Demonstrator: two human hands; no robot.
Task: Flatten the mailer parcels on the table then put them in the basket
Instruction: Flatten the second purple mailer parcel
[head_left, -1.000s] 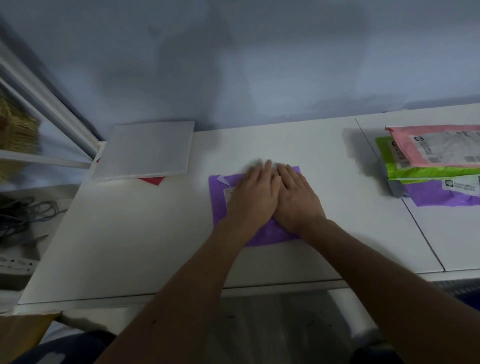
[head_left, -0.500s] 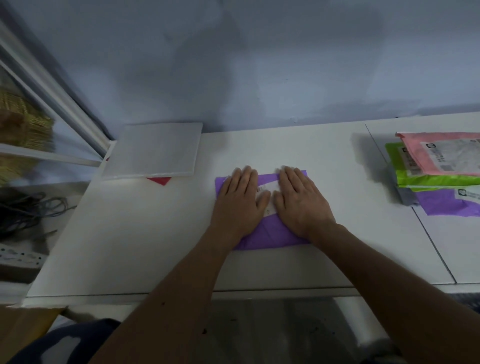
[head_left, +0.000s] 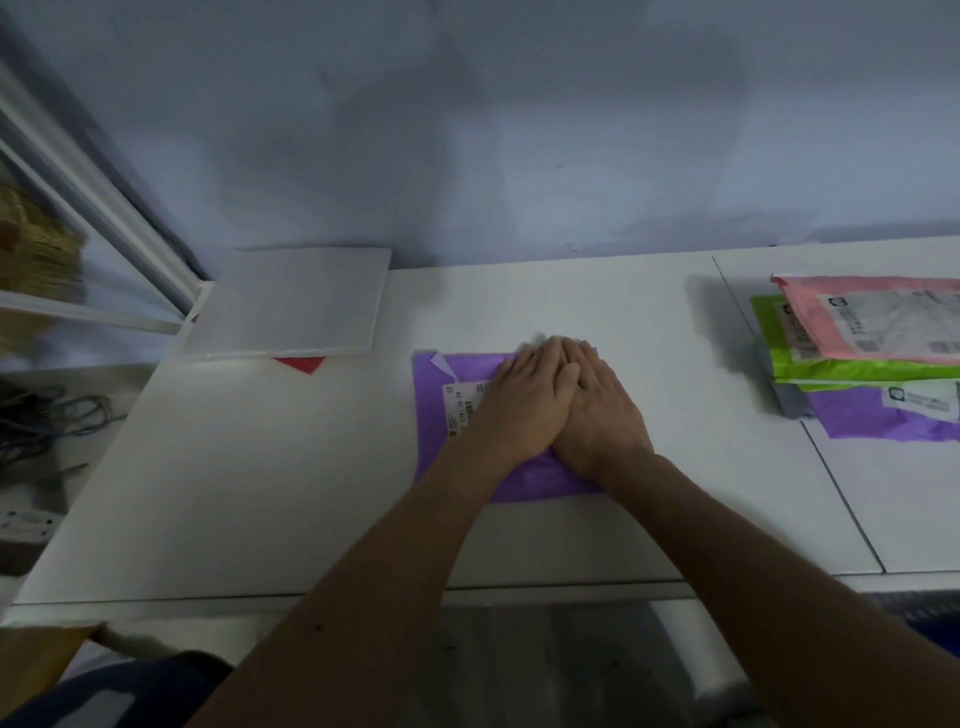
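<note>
A purple mailer parcel with a white shipping label lies flat on the white table in the middle of the view. My left hand and my right hand press down on its right half, fingers straight and side by side, the left hand partly over the right. At the right edge a stack of mailers waits: a pink one on top, a green one under it, and a purple one at the bottom. No basket is in view.
A flat white board lies at the table's back left over something red. A window frame and cables are off to the left. A seam runs across the table at the right, near the stack.
Half a second ago my hands lay spread apart on the purple mailer. They have slid together toward its right side and now overlap, uncovering the label on the left.
</note>
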